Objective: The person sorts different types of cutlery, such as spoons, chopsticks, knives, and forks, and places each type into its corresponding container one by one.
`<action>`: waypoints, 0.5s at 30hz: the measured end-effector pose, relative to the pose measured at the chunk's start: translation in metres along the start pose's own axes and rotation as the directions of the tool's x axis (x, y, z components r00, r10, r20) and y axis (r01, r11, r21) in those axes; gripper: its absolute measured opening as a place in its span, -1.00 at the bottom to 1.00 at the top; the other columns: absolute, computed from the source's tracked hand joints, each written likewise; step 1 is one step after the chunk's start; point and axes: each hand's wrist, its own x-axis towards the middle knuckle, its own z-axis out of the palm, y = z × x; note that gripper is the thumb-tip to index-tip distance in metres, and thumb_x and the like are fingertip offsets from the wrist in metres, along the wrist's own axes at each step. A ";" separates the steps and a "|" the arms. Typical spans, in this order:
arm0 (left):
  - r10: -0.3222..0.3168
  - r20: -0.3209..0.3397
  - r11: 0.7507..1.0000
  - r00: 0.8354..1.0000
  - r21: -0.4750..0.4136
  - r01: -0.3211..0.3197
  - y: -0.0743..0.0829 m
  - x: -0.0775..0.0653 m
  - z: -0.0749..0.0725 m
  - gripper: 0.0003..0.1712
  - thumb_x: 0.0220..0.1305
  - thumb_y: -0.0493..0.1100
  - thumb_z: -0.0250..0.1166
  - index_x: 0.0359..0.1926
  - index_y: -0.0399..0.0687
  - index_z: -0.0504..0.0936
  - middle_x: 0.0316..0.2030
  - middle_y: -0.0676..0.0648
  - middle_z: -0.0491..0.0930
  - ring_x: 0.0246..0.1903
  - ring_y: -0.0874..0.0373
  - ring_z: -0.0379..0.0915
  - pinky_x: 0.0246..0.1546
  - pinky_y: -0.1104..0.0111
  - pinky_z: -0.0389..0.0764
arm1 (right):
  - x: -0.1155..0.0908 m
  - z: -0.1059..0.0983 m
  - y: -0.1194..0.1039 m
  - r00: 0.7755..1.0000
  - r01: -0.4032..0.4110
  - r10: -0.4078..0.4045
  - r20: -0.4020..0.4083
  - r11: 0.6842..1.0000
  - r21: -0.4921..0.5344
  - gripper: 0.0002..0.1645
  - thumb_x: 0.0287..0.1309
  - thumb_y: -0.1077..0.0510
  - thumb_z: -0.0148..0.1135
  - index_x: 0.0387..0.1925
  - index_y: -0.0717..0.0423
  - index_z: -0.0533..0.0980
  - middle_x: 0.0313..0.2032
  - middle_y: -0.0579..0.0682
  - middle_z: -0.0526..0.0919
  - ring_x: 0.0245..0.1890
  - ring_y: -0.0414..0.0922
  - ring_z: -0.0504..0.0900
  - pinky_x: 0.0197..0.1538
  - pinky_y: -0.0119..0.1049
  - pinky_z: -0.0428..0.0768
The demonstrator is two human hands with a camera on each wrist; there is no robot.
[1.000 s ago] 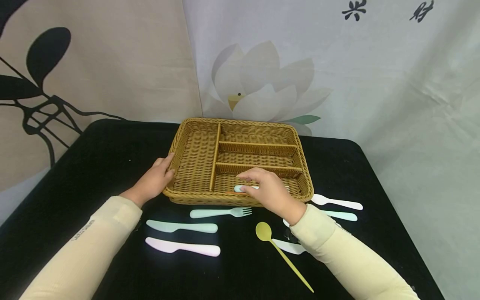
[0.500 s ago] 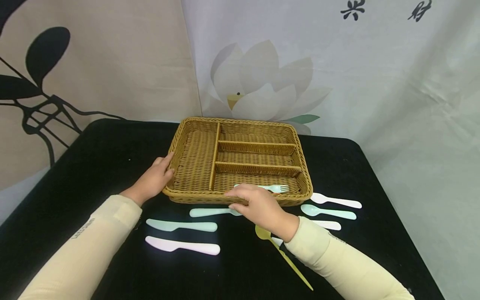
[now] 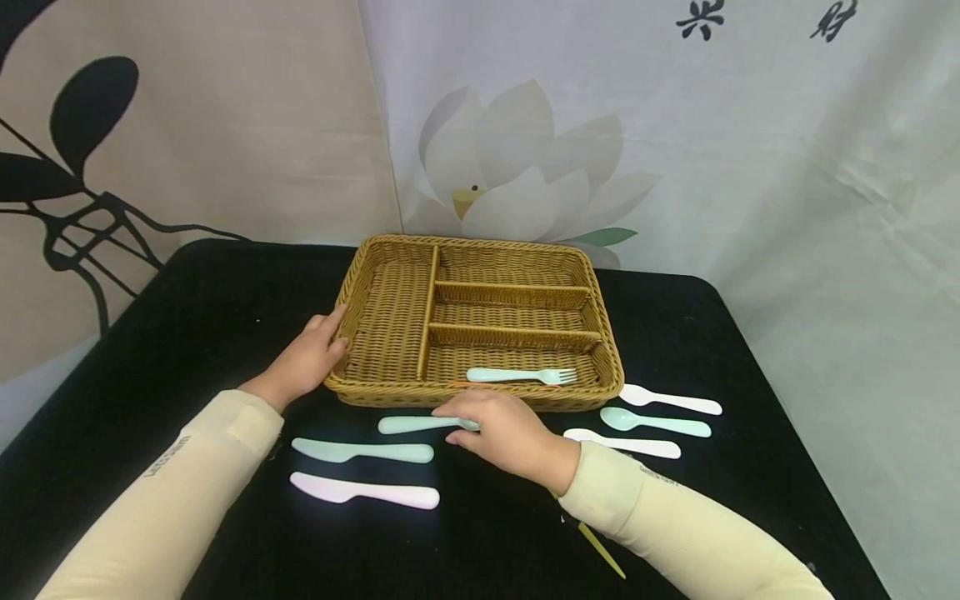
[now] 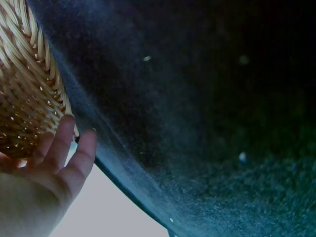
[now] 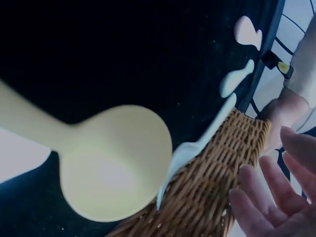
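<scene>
My left hand [image 3: 303, 367] rests against the left side of a brown wicker tray [image 3: 390, 317], fingers stretched along its outer wall. In front of the tray my right hand [image 3: 510, 433] hovers over a mint fork [image 3: 412, 424], thumb and fingers apart; its tines are hidden under the hand. Another mint fork [image 3: 510, 375] lies in the tray's front right compartment, with a thin orange edge beside it. In the right wrist view a yellow spoon [image 5: 118, 163] looms close; my right sleeve covers most of it in the head view.
A mint knife [image 3: 363, 451] and a pale pink knife [image 3: 365, 491] lie at the front left. To the right are a mint spoon [image 3: 656, 422] and white utensils, one [image 3: 671, 402] behind it and one [image 3: 626, 444] in front. A printed cloth [image 3: 750, 167] hangs behind the table.
My right hand has moved from over the tray's front compartment toward me and left, over the mint fork on the table. The fork inside the tray is now uncovered. My left hand stays put.
</scene>
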 end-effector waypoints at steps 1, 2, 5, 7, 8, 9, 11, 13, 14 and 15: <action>-0.001 0.001 1.000 1.000 0.001 0.001 0.000 0.000 0.000 -0.27 0.51 -0.09 -0.18 0.52 -0.16 -0.27 0.30 -0.39 0.03 0.17 -0.22 0.19 0.25 -0.19 0.20 | 0.001 0.001 0.000 1.000 0.004 -0.004 0.011 1.000 -0.012 -0.62 0.16 0.13 0.33 0.05 0.02 0.62 0.01 -0.06 0.66 0.06 -0.13 0.58 0.11 -0.19 0.53; 0.001 0.001 1.000 1.000 0.001 -0.001 0.000 0.000 0.000 -0.27 0.51 -0.09 -0.18 0.52 -0.17 -0.27 0.30 -0.39 0.03 0.17 -0.22 0.19 0.25 -0.19 0.20 | 0.001 0.002 0.000 1.000 0.007 -0.006 0.023 1.000 -0.024 -0.62 0.17 0.12 0.33 0.05 0.02 0.61 0.01 -0.06 0.66 0.06 -0.13 0.58 0.11 -0.19 0.53; 0.001 0.002 1.000 1.000 0.004 -0.001 0.000 0.000 0.001 -0.27 0.51 -0.09 -0.18 0.52 -0.17 -0.27 0.31 -0.40 0.02 0.18 -0.22 0.18 0.25 -0.19 0.19 | 0.003 0.003 -0.001 0.998 0.009 -0.006 0.056 0.999 -0.051 -0.62 0.18 0.11 0.32 0.06 0.02 0.61 0.02 -0.06 0.65 0.07 -0.13 0.58 0.11 -0.19 0.53; 0.000 0.002 1.000 1.000 0.005 0.000 0.000 0.000 0.001 -0.27 0.51 -0.09 -0.18 0.52 -0.18 -0.27 0.32 -0.40 0.02 0.19 -0.23 0.18 0.26 -0.20 0.18 | 0.004 0.005 -0.001 0.997 0.003 0.002 0.075 0.998 -0.062 -0.62 0.18 0.10 0.32 0.06 0.02 0.61 0.02 -0.05 0.65 0.08 -0.13 0.58 0.12 -0.19 0.53; 0.001 0.002 1.000 1.000 0.004 -0.001 0.000 0.000 0.001 -0.27 0.51 -0.09 -0.18 0.52 -0.18 -0.27 0.32 -0.40 0.01 0.19 -0.23 0.17 0.26 -0.20 0.17 | 0.004 0.005 -0.001 0.996 -0.002 0.008 0.084 0.998 -0.069 -0.61 0.19 0.10 0.31 0.07 0.02 0.61 0.03 -0.06 0.65 0.08 -0.13 0.57 0.12 -0.20 0.53; 0.000 0.002 1.000 1.000 0.004 0.000 0.000 0.000 0.001 -0.27 0.51 -0.10 -0.18 0.52 -0.18 -0.27 0.32 -0.40 0.01 0.19 -0.23 0.17 0.26 -0.20 0.17 | 0.004 0.006 -0.001 0.996 -0.007 0.014 0.093 0.997 -0.077 -0.61 0.19 0.10 0.31 0.07 0.02 0.60 0.03 -0.06 0.65 0.08 -0.13 0.57 0.12 -0.20 0.52; -0.001 0.001 1.000 1.000 0.001 0.001 0.000 0.000 0.001 -0.27 0.51 -0.10 -0.18 0.52 -0.18 -0.27 0.32 -0.40 0.01 0.19 -0.23 0.17 0.25 -0.20 0.17 | 0.006 0.007 -0.001 0.994 -0.016 0.026 0.109 0.996 -0.091 -0.60 0.20 0.10 0.31 0.08 0.03 0.60 0.05 -0.06 0.64 0.09 -0.14 0.57 0.13 -0.21 0.52; -0.001 0.001 1.000 1.000 0.001 0.001 0.000 0.000 0.000 -0.28 0.51 -0.10 -0.18 0.52 -0.18 -0.27 0.32 -0.40 0.01 0.18 -0.23 0.17 0.25 -0.20 0.18 | 0.007 0.009 0.000 0.992 -0.022 0.034 0.120 0.994 -0.104 -0.59 0.20 0.10 0.31 0.09 0.03 0.59 0.05 -0.06 0.64 0.09 -0.14 0.57 0.13 -0.23 0.52; -0.002 0.001 1.000 1.000 0.001 0.002 0.000 0.000 0.000 -0.28 0.51 -0.09 -0.18 0.52 -0.17 -0.27 0.32 -0.40 0.01 0.18 -0.23 0.18 0.25 -0.20 0.18 | 0.008 0.010 0.000 0.992 -0.024 0.037 0.124 0.994 -0.108 -0.59 0.20 0.11 0.31 0.09 0.03 0.59 0.06 -0.05 0.64 0.09 -0.14 0.57 0.13 -0.23 0.52; -0.003 0.002 1.000 1.000 0.000 0.003 0.000 0.000 0.000 -0.28 0.51 -0.09 -0.18 0.52 -0.17 -0.27 0.32 -0.40 0.01 0.18 -0.23 0.18 0.25 -0.21 0.18 | 0.008 0.011 0.000 0.991 -0.025 0.039 0.129 0.994 -0.110 -0.59 0.19 0.11 0.31 0.10 0.03 0.59 0.06 -0.05 0.64 0.09 -0.15 0.57 0.13 -0.23 0.52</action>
